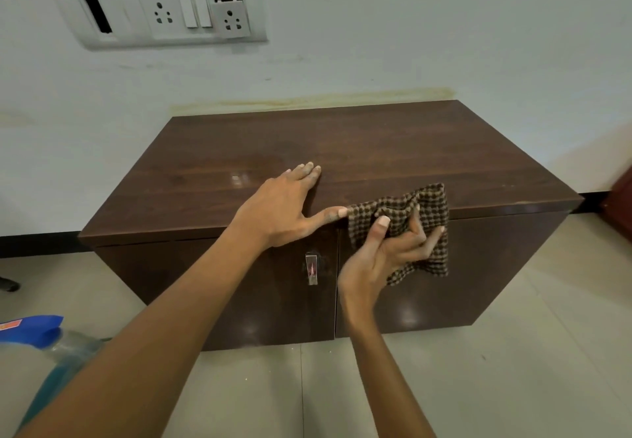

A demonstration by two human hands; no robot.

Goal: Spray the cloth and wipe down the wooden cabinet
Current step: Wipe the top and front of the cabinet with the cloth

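Observation:
A low dark-brown wooden cabinet [376, 150] stands against the white wall, with two front doors. My left hand [284, 205] lies flat and open on its top near the front edge, thumb stretched along the edge. My right hand [386, 249] grips a brown-and-cream checked cloth [431, 212], which hangs over the front edge and the top of the right door. A spray bottle [51, 352] with a blue head and blue liquid shows at the lower left, partly hidden behind my left forearm.
A metal handle [311, 268] sits on the left door near the centre seam. A white socket and switch panel [164, 13] is on the wall above. Beige floor tiles [513, 369] surround the cabinet. A reddish-brown piece of furniture [620, 208] shows at the right edge.

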